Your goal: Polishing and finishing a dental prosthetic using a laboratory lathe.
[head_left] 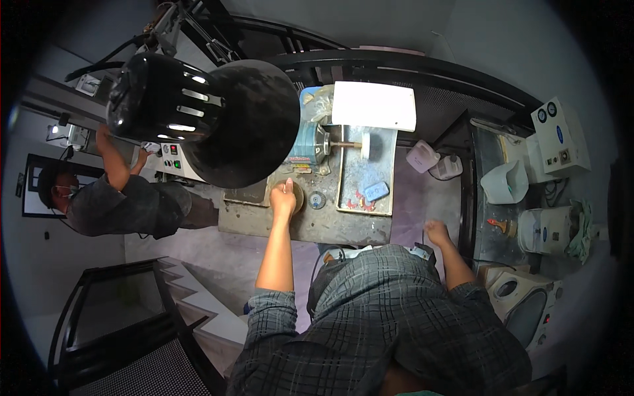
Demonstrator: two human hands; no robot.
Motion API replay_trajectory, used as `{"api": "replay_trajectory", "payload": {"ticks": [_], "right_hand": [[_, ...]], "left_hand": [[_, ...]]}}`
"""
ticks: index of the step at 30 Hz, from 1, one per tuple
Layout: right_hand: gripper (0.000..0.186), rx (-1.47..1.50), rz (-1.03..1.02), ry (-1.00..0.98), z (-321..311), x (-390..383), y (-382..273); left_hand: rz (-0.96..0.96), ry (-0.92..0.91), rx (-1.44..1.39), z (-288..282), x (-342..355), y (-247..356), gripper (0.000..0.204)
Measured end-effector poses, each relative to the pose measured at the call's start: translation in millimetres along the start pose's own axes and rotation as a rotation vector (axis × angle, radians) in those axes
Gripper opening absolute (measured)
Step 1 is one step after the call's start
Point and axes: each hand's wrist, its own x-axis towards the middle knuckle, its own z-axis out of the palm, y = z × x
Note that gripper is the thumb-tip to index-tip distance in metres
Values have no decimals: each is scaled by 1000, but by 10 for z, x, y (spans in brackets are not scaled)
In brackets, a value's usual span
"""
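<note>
My left hand [282,198] is over the workbench [257,221], closed with the thumb uppermost. It is right beside a round brownish dish [299,197], which it partly covers. Whatever its fingers hold, if anything, is hidden. Out to the right of the bench, my right hand [436,233] hangs with curled fingers, and nothing shows in it. A small dark disc [317,200] lies to the right of the dish. Beyond it stands a blue-green motor [307,144], its shaft carrying a white buffing wheel [366,145] above a metal tray [340,178].
A black lamp shade [254,125] hangs over the bench's left part. In the tray lie a blue block [376,191] and red pieces. A white panel [373,105] covers its far end. Plastic jugs [422,157] stand right; a co-worker [132,204] works at left.
</note>
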Motion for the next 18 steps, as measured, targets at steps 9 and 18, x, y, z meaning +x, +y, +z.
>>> {"api": "replay_trajectory", "payload": {"ticks": [9,18], "right_hand": [[43,165,-661,262,-885,433,-2157],[24,-298,-606,90,-564,881,-2398]], "left_hand": [[73,-407,270,471,-599,-47,33],[7,-457,253,507,-711,-134,24]]}}
